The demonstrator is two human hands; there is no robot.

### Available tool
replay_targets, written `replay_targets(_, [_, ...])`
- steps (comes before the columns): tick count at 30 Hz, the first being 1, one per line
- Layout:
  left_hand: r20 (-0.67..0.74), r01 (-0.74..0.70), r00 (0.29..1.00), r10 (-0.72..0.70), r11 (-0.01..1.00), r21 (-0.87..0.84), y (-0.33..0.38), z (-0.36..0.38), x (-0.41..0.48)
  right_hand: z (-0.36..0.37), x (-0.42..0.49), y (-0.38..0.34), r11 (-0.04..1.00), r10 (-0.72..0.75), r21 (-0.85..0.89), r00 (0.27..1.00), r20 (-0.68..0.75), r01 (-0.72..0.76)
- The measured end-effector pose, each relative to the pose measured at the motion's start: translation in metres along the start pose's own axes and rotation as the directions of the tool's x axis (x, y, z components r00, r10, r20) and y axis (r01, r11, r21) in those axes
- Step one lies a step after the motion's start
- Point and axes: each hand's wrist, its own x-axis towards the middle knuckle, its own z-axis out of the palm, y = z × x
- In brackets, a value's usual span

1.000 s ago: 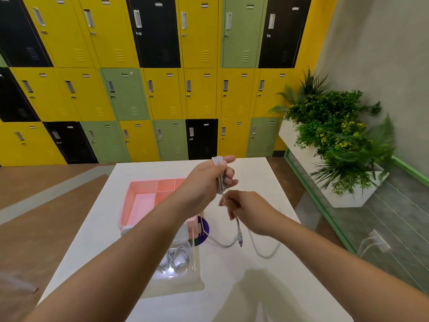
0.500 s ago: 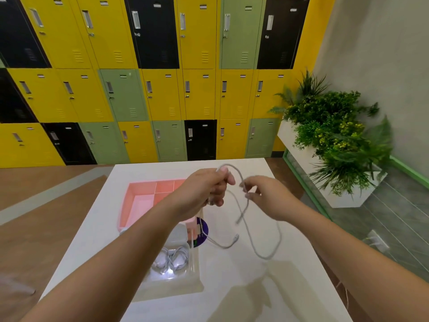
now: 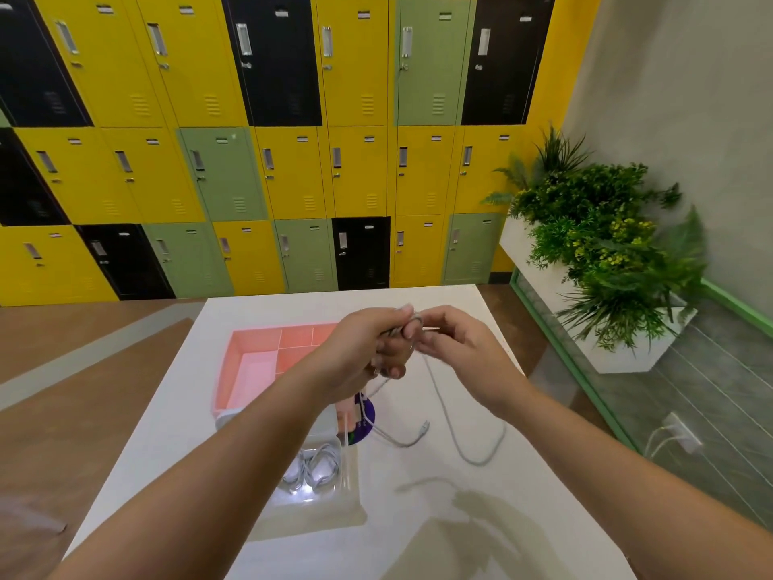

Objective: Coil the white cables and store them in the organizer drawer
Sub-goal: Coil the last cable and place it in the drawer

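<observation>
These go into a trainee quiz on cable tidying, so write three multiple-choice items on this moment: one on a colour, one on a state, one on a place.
1. What colour is the divided tray?
A) blue B) pink C) black

2. How is the white cable now?
A) lying untouched
B) wholly coiled and stored
C) gripped by the left hand and pinched by the right hand, with its loose end trailing on the table

3. Where do the coiled cables lie?
A) in the clear bin, nearer the person than the tray
B) in the tray
C) loose on the table

Answers:
1 B: its walls and floor are pink.
2 C: fingers of both hands close on it, while a loop and a plug lie on the table.
3 A: the coils show through the bin's clear walls.
</observation>
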Motion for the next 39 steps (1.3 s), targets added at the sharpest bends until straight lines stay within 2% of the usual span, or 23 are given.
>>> replay_targets(2, [0.001,-0.001,1.0,0.001,1.0,-0.027,0.0,0.001,0.001,0.005,-0.002,0.0,0.991,0.032,0.13,0.999,0.018,-0.034])
replay_targets(5, [0.029,0.01,1.0,-0.01,1.0,0.005,-0.001,0.006,0.003,0.008,-0.002,-0.002,0.979,0.05,0.2,0.995,-0.087,-0.032])
replay_targets(10, [-0.002,0.018,1.0,-0.018,0.996,0.087,-0.004,0.005,0.004,0.006,-0.004,-0.003,0.997,0.065,0.062,0.985,-0.162,-0.055])
replay_targets(15, [-0.154,-0.156,0.958,0.242,0.89,0.428,-0.011,0.014,0.006,0.007,-0.008,-0.006,1.0,-0.003,0.006,0.964,-0.266,0.005])
replay_targets(17, [-0.192,-0.194,0.932,0.308,0.87,0.453,-0.012,0.016,0.007,0.007,-0.008,-0.008,0.999,-0.033,-0.008,0.959,-0.28,0.032])
replay_targets(21, [-0.254,-0.212,0.904,0.345,0.875,0.436,-0.01,0.016,0.007,0.006,-0.01,-0.011,0.997,-0.07,0.001,0.957,-0.282,0.074])
replay_targets(25, [-0.328,-0.218,0.838,0.436,0.819,0.53,-0.007,0.011,0.005,0.002,-0.01,-0.013,0.995,-0.097,-0.018,0.962,-0.256,0.095])
replay_targets(27, [-0.304,-0.212,0.849,0.432,0.807,0.552,-0.006,0.007,0.005,0.0,-0.009,-0.012,0.996,-0.09,-0.024,0.965,-0.245,0.087])
replay_targets(29, [-0.248,-0.176,0.892,0.379,0.795,0.581,-0.006,0.004,0.004,-0.002,-0.008,-0.009,0.997,-0.077,-0.019,0.966,-0.245,0.074])
replay_targets(32, [-0.221,-0.14,0.937,0.271,0.871,0.471,-0.007,0.005,0.003,-0.004,-0.006,-0.003,1.0,-0.025,0.009,0.976,-0.216,0.028])
replay_targets(34, [-0.234,-0.135,0.939,0.25,0.898,0.418,-0.008,0.006,0.003,-0.005,-0.005,-0.001,0.998,-0.036,-0.053,0.981,-0.191,0.026])
replay_targets(36, [-0.245,-0.117,0.94,0.238,0.899,0.422,-0.011,0.006,0.005,-0.008,-0.004,-0.001,0.969,-0.154,-0.222,0.968,-0.2,0.108])
replay_targets(39, [-0.237,-0.04,0.955,0.179,0.868,0.494,-0.014,0.0,0.008,-0.02,-0.001,-0.006,0.787,-0.434,-0.533,0.893,-0.121,0.31])
